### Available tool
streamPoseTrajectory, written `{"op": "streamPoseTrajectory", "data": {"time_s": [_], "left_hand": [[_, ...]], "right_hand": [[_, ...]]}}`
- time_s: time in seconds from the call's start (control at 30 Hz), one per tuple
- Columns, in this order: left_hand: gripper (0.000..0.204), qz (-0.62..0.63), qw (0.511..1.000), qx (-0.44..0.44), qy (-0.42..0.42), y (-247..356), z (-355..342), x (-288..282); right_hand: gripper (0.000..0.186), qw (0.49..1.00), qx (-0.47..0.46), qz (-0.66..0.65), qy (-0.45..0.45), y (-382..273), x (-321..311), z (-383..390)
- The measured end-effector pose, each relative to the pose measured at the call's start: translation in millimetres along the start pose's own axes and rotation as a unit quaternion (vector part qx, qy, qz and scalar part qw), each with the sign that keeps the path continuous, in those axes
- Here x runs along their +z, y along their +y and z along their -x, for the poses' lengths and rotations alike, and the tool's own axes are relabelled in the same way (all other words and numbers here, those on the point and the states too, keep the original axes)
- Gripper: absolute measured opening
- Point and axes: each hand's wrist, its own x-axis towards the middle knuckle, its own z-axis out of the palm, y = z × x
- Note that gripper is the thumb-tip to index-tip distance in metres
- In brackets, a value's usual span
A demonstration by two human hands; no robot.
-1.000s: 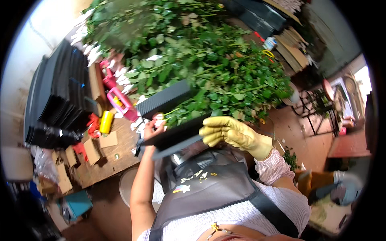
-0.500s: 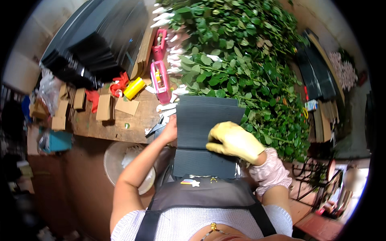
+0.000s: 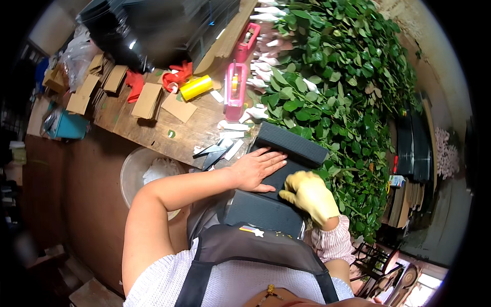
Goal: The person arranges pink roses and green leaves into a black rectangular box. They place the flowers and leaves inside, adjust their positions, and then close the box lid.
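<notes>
A black corrugated sheet (image 3: pixel 270 211) lies in front of me at the table's edge, partly over my lap, its far part folded up into a raised flap (image 3: pixel 291 145). My bare left hand (image 3: pixel 258 170) lies flat on the sheet just below that flap, fingers spread and holding nothing. In a pale yellow glove, my right hand (image 3: pixel 310 197) rests on the sheet's right side. Its fingers are half bent, with a gap between thumb and forefinger; nothing shows in it. Open black scissors (image 3: pixel 215 153) lie left of the sheet.
Leafy green stems (image 3: pixel 337 102) with white-wrapped heads pile up beyond and to the right. Pink tape dispensers (image 3: pixel 236 92), a yellow roll (image 3: pixel 196 88), cardboard pieces (image 3: pixel 148 102) and red cloth (image 3: pixel 177 77) sit on the wooden table (image 3: pixel 148 134). A whitish bin (image 3: pixel 131 176) stands below, left.
My left hand has moved from the sheet's left edge onto its surface. The sheet's far part is now folded up, and the view has turned, shifting the table rightward.
</notes>
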Motion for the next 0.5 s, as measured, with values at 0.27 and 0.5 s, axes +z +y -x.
{"op": "streamPoseTrajectory", "data": {"time_s": [0.27, 0.5], "left_hand": [[0.084, 0.089, 0.996, -0.011, 0.029, -2.2, -5.5, 22.0], [0.08, 0.464, 0.885, -0.026, 0.034, -18.0, -12.4, 97.3]], "right_hand": [[0.027, 0.985, -0.119, 0.114, -0.054, -32.5, -6.2, -53.0], [0.048, 0.976, -0.179, -0.002, 0.125, -159.8, 9.5, -230.4]]}}
